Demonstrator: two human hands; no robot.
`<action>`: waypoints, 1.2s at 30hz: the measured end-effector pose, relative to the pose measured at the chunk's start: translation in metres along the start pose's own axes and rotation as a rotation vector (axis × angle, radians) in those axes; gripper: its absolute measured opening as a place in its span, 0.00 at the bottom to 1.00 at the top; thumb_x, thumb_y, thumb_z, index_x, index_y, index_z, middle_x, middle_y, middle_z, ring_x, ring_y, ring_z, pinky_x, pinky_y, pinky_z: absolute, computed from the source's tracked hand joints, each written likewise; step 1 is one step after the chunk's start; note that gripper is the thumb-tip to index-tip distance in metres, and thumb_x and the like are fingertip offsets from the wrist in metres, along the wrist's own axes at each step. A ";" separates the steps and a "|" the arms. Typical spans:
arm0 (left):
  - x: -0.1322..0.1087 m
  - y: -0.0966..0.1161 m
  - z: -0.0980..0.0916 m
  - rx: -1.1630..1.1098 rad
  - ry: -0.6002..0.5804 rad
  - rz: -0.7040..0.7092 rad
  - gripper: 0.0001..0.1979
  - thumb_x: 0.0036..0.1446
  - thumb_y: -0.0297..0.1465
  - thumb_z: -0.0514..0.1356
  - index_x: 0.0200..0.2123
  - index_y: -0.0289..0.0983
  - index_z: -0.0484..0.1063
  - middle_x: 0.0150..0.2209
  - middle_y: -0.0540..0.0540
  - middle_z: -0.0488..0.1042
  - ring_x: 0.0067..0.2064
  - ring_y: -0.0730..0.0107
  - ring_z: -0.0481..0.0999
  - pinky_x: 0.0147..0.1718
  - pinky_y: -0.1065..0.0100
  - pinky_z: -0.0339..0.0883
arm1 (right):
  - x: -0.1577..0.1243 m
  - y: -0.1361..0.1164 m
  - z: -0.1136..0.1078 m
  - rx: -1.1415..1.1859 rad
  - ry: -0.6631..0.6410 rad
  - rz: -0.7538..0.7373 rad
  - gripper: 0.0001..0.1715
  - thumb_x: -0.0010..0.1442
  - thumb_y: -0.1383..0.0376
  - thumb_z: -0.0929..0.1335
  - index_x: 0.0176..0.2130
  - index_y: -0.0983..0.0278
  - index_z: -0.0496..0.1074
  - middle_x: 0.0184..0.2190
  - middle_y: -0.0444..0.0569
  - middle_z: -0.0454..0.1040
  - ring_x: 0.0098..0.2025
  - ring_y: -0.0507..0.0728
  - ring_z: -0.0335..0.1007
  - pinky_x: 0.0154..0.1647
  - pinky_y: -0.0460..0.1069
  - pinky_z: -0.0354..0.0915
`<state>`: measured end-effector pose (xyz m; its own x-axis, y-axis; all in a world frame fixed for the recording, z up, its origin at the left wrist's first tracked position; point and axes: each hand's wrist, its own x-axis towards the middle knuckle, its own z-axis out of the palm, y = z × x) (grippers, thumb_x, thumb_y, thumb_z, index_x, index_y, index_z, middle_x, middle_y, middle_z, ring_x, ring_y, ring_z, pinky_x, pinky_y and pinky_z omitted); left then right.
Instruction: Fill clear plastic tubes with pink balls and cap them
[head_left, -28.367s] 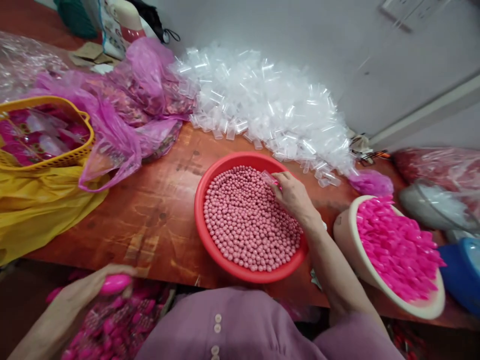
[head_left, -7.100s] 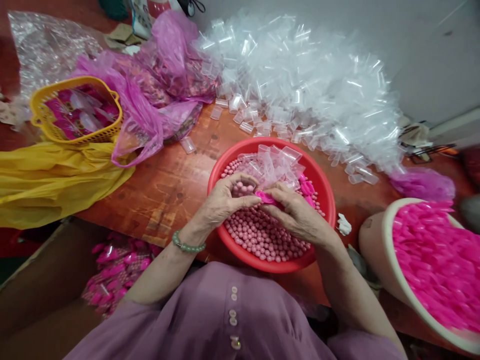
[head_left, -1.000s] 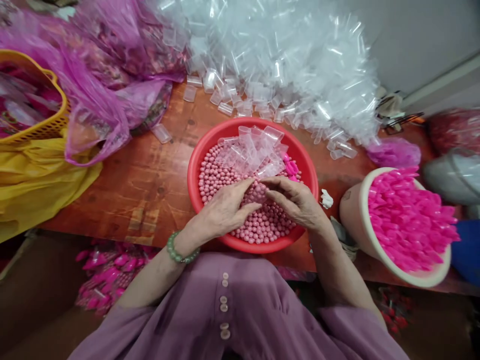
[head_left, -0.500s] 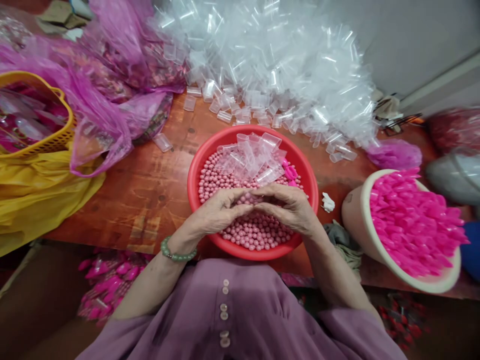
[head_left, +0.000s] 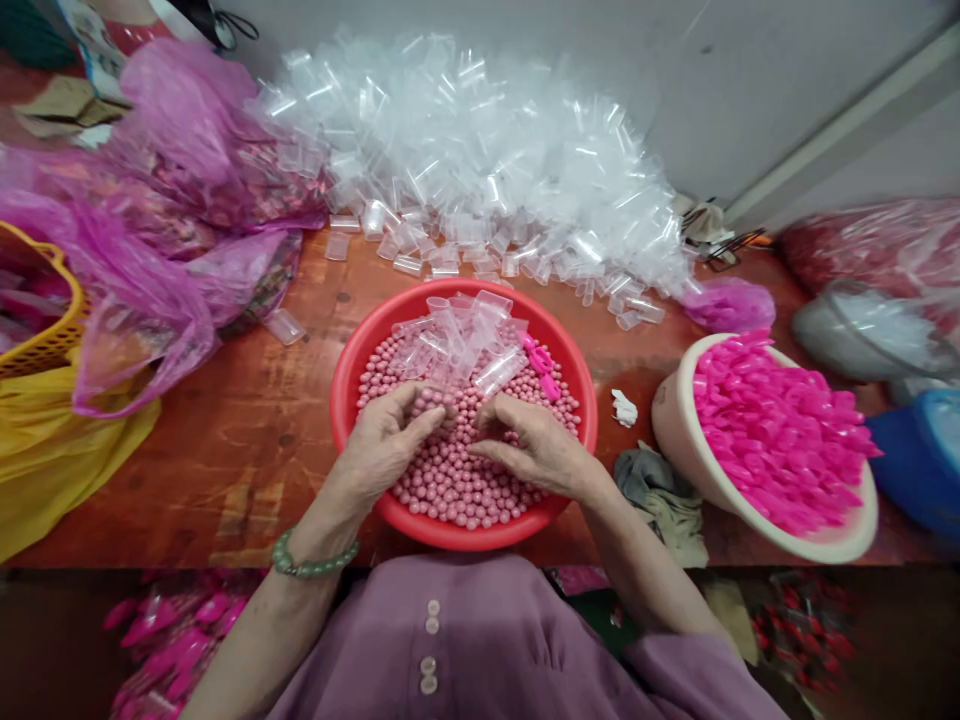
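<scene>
A red basin (head_left: 346,372) on the wooden table holds small pink balls (head_left: 450,482), with a heap of clear plastic tubes (head_left: 457,338) and a few pink caps (head_left: 538,358) at its far side. Both my hands rest on the balls in the middle of the basin. My left hand (head_left: 381,448), with a green bead bracelet on the wrist, has its fingers curled and thumb pressed to them. My right hand (head_left: 534,448) is curled too, its fingertips just below the clear tubes. What either hand pinches is hidden.
A big pile of clear tubes (head_left: 480,165) lies along the wall. A beige basin (head_left: 673,440) of pink caps stands right, beside a grey cloth (head_left: 660,490) and a blue container (head_left: 922,460). Pink bags (head_left: 165,200), a yellow basket (head_left: 46,340) and a yellow bag (head_left: 45,455) lie left.
My hands, fingertips together half a second ago, have drawn slightly apart and sunk onto the balls. The view has shifted, so the basin sits further left.
</scene>
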<state>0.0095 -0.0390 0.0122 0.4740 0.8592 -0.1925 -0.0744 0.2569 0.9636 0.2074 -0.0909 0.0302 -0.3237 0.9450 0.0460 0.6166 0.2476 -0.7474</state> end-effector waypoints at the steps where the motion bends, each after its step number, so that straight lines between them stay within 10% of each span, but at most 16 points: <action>1: -0.001 0.001 0.000 -0.026 0.039 0.027 0.13 0.54 0.37 0.66 0.38 0.35 0.73 0.36 0.46 0.78 0.38 0.68 0.76 0.42 0.69 0.71 | -0.004 0.002 -0.004 -0.093 -0.012 -0.023 0.08 0.64 0.62 0.69 0.38 0.64 0.67 0.35 0.47 0.72 0.37 0.53 0.67 0.39 0.48 0.65; 7: -0.013 0.003 0.001 -0.074 -0.039 0.165 0.09 0.59 0.33 0.63 0.41 0.36 0.72 0.42 0.44 0.78 0.43 0.67 0.79 0.46 0.66 0.73 | -0.012 0.025 -0.034 -0.798 0.260 0.253 0.10 0.65 0.61 0.66 0.40 0.66 0.70 0.40 0.59 0.75 0.43 0.65 0.68 0.43 0.58 0.63; 14: -0.015 0.011 0.014 0.058 -0.064 0.146 0.10 0.58 0.35 0.63 0.40 0.34 0.72 0.37 0.44 0.79 0.39 0.67 0.79 0.42 0.67 0.73 | -0.010 0.042 -0.031 -1.005 0.177 0.401 0.10 0.63 0.65 0.64 0.41 0.69 0.70 0.37 0.62 0.76 0.40 0.67 0.68 0.39 0.57 0.60; 20: -0.015 0.008 0.028 -0.046 -0.010 0.064 0.11 0.51 0.31 0.66 0.37 0.34 0.72 0.30 0.50 0.73 0.32 0.75 0.74 0.35 0.72 0.71 | -0.026 0.036 -0.024 -0.446 0.444 0.245 0.17 0.58 0.62 0.69 0.46 0.68 0.71 0.34 0.52 0.75 0.34 0.58 0.71 0.38 0.53 0.67; 26: -0.013 -0.010 0.042 -0.269 0.092 0.045 0.13 0.49 0.32 0.68 0.36 0.33 0.71 0.32 0.50 0.73 0.35 0.76 0.74 0.39 0.72 0.70 | -0.033 0.010 -0.002 0.218 0.389 0.137 0.18 0.59 0.60 0.71 0.49 0.62 0.71 0.38 0.48 0.73 0.36 0.53 0.70 0.39 0.49 0.69; 36: -0.020 -0.011 0.037 -0.202 0.122 0.098 0.14 0.43 0.31 0.71 0.31 0.33 0.70 0.27 0.54 0.70 0.29 0.78 0.69 0.31 0.74 0.65 | -0.032 -0.001 0.007 0.024 0.174 -0.111 0.32 0.61 0.64 0.71 0.62 0.57 0.61 0.51 0.53 0.68 0.37 0.51 0.71 0.40 0.50 0.73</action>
<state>0.0330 -0.0753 0.0117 0.3472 0.9283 -0.1330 -0.2945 0.2426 0.9244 0.2122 -0.1227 0.0252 -0.2583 0.9355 0.2411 0.5663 0.3488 -0.7467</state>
